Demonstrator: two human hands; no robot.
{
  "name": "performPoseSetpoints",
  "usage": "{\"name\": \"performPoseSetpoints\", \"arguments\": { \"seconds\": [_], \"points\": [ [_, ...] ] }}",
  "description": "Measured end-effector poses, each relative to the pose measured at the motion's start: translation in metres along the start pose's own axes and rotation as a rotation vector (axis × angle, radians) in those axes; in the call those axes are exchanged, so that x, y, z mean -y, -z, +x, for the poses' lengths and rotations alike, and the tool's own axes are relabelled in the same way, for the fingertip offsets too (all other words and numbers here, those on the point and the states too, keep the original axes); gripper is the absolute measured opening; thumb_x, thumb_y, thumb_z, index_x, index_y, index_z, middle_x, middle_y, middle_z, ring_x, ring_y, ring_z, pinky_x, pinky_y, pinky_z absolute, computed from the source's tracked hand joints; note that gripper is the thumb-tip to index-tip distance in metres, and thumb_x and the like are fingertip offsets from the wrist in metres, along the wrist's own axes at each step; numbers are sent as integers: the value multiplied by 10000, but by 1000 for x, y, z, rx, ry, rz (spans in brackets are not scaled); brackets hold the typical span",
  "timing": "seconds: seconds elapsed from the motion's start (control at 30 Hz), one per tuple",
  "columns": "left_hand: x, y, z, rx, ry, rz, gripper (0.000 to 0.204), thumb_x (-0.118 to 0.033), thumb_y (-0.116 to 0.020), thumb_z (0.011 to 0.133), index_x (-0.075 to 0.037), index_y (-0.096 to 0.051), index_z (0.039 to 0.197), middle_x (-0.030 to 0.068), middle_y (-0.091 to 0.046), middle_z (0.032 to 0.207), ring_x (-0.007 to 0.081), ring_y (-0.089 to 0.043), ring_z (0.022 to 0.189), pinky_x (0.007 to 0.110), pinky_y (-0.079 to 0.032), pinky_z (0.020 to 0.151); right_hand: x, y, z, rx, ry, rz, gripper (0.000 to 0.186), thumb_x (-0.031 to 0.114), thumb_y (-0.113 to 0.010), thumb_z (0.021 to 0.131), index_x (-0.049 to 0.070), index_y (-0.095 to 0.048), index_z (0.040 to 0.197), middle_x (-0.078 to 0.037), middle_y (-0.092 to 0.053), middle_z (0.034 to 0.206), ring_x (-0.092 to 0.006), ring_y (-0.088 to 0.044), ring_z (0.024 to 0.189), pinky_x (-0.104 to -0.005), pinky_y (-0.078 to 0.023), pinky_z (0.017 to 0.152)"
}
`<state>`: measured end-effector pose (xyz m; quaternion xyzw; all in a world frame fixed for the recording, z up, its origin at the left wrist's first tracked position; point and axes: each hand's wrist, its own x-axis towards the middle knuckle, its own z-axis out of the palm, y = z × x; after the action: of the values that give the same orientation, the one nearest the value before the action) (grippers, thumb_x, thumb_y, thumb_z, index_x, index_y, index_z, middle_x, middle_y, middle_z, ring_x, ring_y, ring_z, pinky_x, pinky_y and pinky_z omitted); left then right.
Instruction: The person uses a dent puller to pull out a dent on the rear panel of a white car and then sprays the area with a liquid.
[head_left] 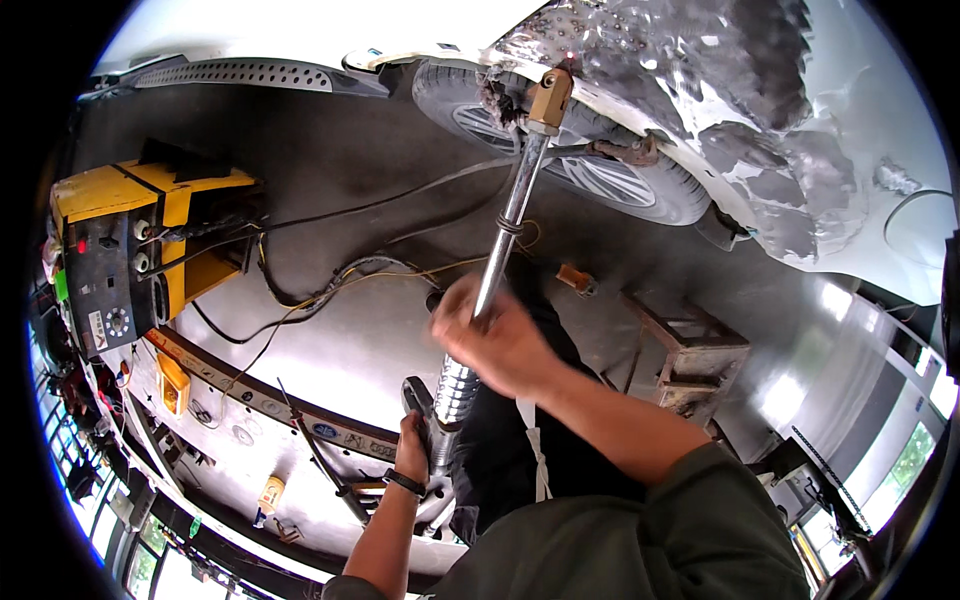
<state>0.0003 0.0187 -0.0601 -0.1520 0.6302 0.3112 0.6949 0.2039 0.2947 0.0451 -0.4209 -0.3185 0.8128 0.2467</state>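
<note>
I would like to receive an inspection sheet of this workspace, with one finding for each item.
Surface: dark grey floor, with bright reflections.
Job's things: metal rod, tilted, its brass-coloured head at the partly bare-metal panel; contact unclear.
Clutter: orange block on the floor; worn stand to the right; yellow tray at lower left.
Grips: left hand closed on the dark handle near the rod's lower end; right hand at the rod, blurred, closure unclear.
Cables: dark cables run from the yellow-and-black machine.
Surroundings: white car body and wheel ahead; windows at the picture's edge.
</note>
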Motion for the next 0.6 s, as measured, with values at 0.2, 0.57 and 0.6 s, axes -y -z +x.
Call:
{"name": "performPoseSetpoints", "arguments": {
  "seconds": [0.2,0.57,0.6],
  "points": [
    [20,6,9,-65,-117,228,568,-523,-371,1035,-51,-585,1268,63,-665,1147,180,-634,995,324,-480,939,27,4,21,-53,127,262,185,154,-663,960,15,-578,1046,-56,-602,712,-162,-640,621,-346,-566,610],
    [19,22,18,-117,-97,166,533,-464,-406,1030,-16,-609,1235,94,-659,1154,198,-616,1036,325,-441,991,-18,-27,0,-131,35,273,149,72,-640,939,36,-523,1025,-33,-568,816,-101,-583,715,-288,-518,661],
    [15,20,18,-151,-122,189,526,-453,-421,1023,-12,-605,1242,102,-650,1182,209,-608,1059,329,-428,1010,-17,-26,2,-132,38,272,149,72,-640,939,36,-523,1025,-33,-568,816,-101,-583,715,-288,-518,661]
  ]
}}
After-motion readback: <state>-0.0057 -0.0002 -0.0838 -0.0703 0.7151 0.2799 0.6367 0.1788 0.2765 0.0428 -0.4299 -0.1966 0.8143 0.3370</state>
